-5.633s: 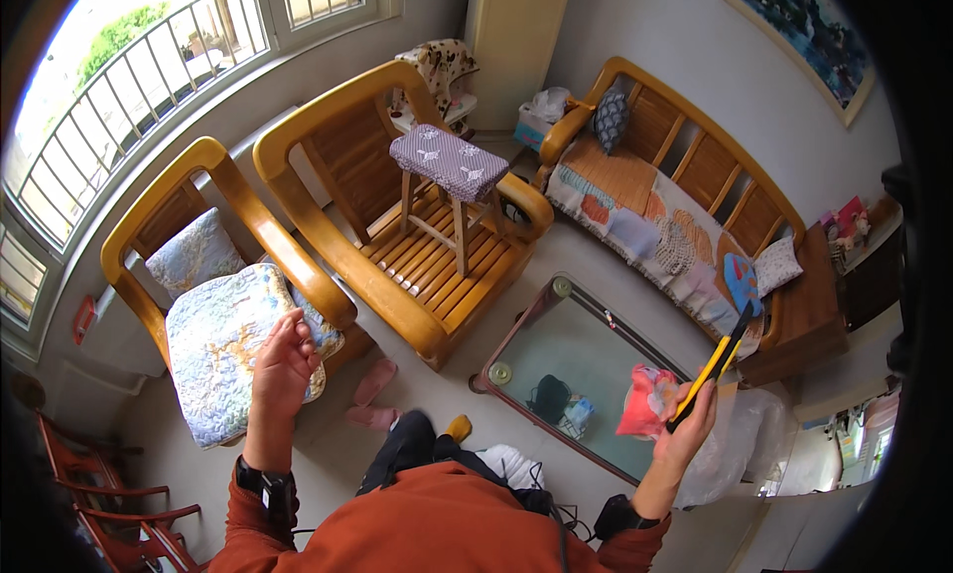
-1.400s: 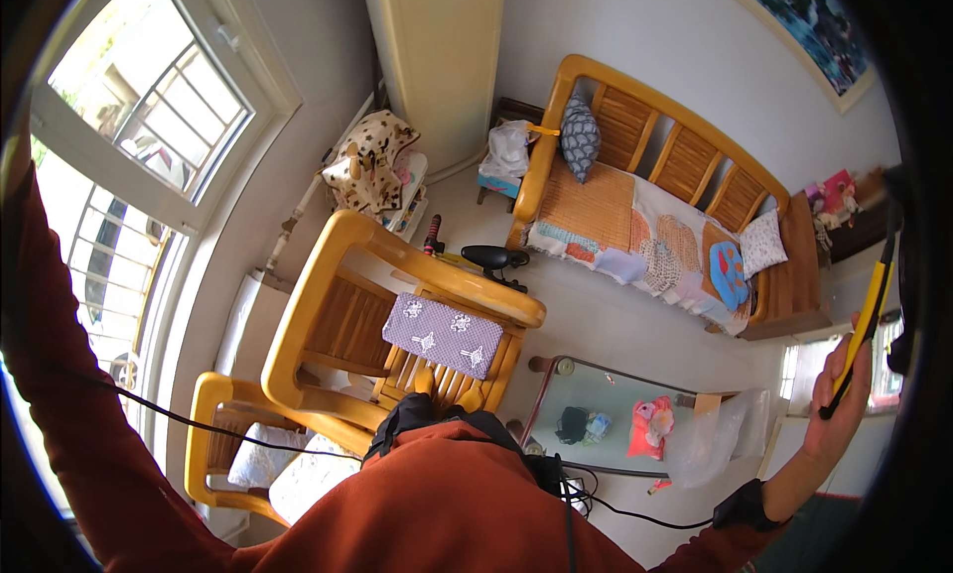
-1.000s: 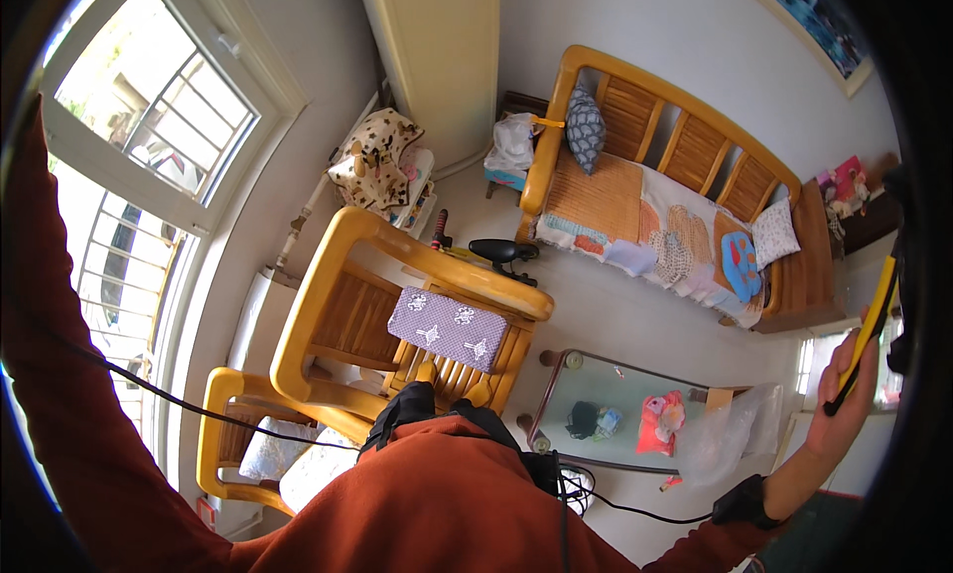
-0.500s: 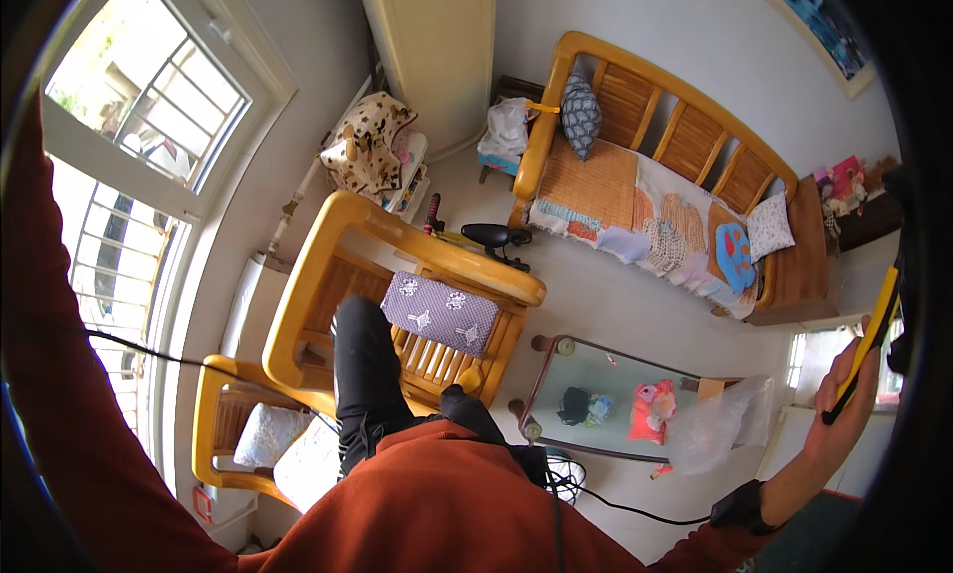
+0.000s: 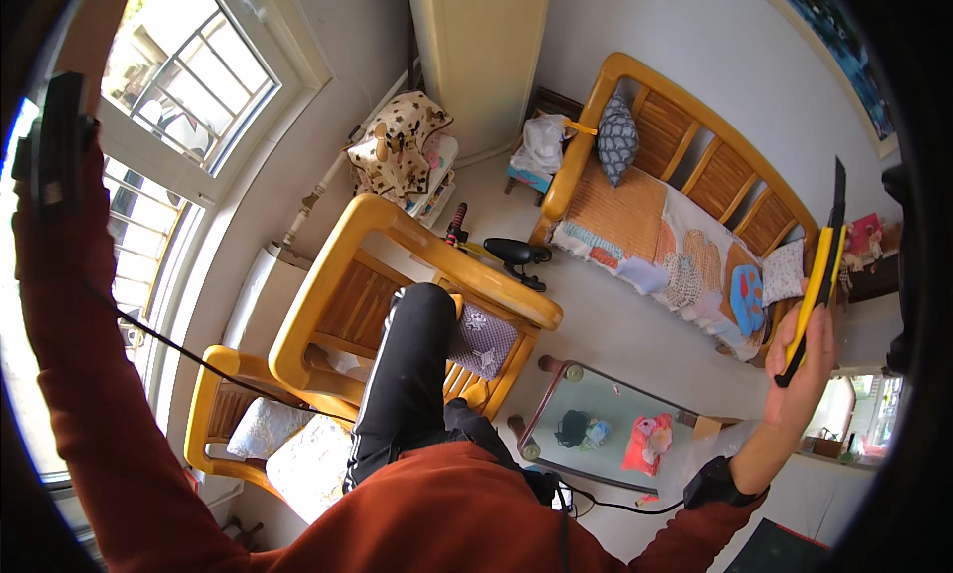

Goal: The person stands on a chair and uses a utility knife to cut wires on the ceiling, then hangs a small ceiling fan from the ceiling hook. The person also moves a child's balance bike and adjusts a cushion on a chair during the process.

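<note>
My right hand [image 5: 802, 365] is raised at the right, its fingers wrapped round a yellow and black utility knife [image 5: 818, 285]. The knife points upward, its dark blade extended from the yellow body. My left arm reaches up along the left rim beside the window [image 5: 189, 67], with a black device [image 5: 58, 141] strapped near the wrist. Only a dim part of my left hand [image 5: 91, 42] shows at the upper left edge; its fingers are hidden. One black-trousered leg [image 5: 407, 375] is bent up over a wooden armchair [image 5: 328, 265] with a purple patterned cushion [image 5: 484, 340].
A glass coffee table [image 5: 561, 389] with a red package [image 5: 648, 444] stands at the lower right. Beyond it is a wooden sofa [image 5: 695, 136] with covers and cushions. A small bike [image 5: 511, 253] stands past the armchair. A black cable [image 5: 208, 358] crosses from my left arm.
The knife and right hand have moved left and into fuller view, with the blade now showing. My left arm has shifted, bringing its wrist device into view. My bent leg has swung right.
</note>
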`<state>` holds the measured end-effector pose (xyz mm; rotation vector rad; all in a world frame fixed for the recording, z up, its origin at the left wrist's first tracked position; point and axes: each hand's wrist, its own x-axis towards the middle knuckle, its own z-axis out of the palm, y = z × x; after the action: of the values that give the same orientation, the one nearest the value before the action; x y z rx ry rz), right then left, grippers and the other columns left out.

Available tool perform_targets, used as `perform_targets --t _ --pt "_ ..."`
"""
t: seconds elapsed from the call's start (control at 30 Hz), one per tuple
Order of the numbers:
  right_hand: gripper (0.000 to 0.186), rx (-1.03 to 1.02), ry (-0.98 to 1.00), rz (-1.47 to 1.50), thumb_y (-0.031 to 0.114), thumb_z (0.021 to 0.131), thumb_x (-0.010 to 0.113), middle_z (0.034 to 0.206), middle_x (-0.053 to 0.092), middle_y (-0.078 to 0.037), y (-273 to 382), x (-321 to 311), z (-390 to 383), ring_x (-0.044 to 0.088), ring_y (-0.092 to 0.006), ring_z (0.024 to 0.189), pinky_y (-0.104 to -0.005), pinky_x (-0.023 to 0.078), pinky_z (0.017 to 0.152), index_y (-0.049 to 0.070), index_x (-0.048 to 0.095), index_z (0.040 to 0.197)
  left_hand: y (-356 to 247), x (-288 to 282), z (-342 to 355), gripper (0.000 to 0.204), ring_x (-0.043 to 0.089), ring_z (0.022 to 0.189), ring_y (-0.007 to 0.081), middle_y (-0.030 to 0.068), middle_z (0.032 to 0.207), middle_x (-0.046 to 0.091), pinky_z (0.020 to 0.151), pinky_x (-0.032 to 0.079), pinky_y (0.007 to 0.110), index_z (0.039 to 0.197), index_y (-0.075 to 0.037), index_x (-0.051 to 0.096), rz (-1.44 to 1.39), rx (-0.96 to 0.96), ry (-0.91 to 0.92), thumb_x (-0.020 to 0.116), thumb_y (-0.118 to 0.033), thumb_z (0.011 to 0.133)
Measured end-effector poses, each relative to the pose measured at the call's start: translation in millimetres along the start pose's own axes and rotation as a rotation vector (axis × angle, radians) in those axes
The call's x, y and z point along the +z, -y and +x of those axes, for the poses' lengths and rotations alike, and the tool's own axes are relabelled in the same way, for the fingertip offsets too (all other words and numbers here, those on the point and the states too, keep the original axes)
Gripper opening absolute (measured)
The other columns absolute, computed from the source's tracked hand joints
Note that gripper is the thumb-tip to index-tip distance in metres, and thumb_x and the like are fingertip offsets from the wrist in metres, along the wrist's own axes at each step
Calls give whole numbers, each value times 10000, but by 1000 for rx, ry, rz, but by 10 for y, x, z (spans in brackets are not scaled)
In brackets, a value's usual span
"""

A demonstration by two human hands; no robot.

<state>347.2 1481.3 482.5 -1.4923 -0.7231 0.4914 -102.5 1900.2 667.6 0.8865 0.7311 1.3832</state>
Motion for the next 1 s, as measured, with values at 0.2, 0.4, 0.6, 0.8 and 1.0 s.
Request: perform_targets --t 0.2,0.4,0.6,0.8,1.0 --pt "351 151 37 -37 266 969 439 652 424 1 -494 469 294 353 -46 430 -180 281 377 11 488 1206 1728 -1701 504 205 604 929 169 126 1148 591 740 516 300 1047 -77 532 293 -2 -182 460 -247 958" --pt "309 290 106 -41 273 961 462 649 449 -1 -1183 880 533 377 -54 428 -192 305 376 29 508 1146 3481 -2991 -251 276 578 842 146 23 1022 576 667 452 288 1062 -102 526 442 -474 -262 540 -331 908" --pt "301 448 122 -133 254 963 448 637 446 -3 -1653 1078 613 370 -54 416 -198 302 366 25 506 1150 4561 -3582 -677 678 524 1060 212 78 1316 459 753 452 371 1397 -95 297 529 -673 -554 599 -395 869" --pt "319 502 97 -155 268 964 448 636 443 -4 -1866 1210 701 363 -56 411 -199 293 356 21 499 1159 4732 -3762 -824 678 497 1127 199 31 1369 420 823 432 390 1387 -101 311 536 -723 -550 594 -429 865" --pt "272 517 150 -38 263 961 467 622 447 2 -2340 1541 876 377 -59 418 -204 303 367 50 518 1124 4892 -3893 -877 684 498 1115 206 6 1356 434 809 428 411 1379 -119 324 493 -709 -600 608 -448 850"
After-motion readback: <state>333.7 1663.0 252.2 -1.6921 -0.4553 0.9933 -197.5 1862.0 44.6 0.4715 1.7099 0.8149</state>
